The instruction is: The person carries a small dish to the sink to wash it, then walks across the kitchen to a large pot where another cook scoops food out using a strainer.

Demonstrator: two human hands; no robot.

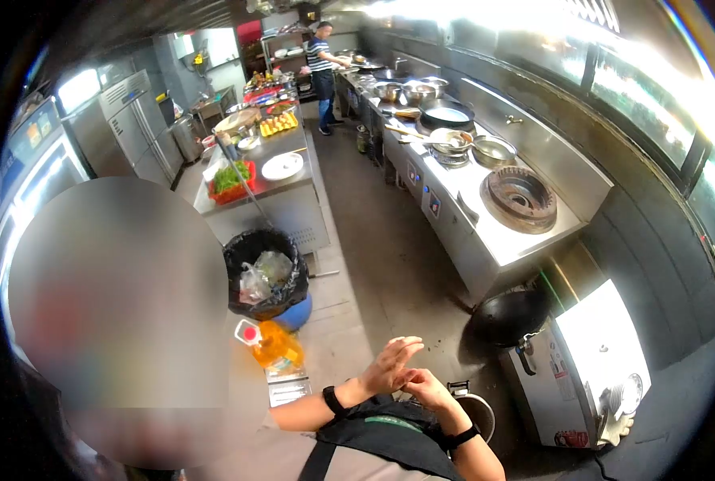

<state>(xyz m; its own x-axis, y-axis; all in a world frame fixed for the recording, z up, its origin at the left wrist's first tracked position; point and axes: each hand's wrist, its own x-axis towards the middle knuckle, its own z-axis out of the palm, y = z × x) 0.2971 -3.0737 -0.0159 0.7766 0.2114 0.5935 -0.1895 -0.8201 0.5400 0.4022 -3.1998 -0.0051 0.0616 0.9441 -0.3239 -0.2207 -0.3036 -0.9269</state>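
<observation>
Both left hand (391,369) and right hand (428,390) are held together, seemingly a hands-only step: left fingers extended, right curled, its hold untellable; reaching would require parting.

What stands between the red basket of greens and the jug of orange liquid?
The head view shows the steel counter's end, a pole's lower end and a blue bin with black liner between the red basket and jug.

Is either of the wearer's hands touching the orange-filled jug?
No, the left hand and right hand are close together, with the orange-filled jug apart from them.
</observation>
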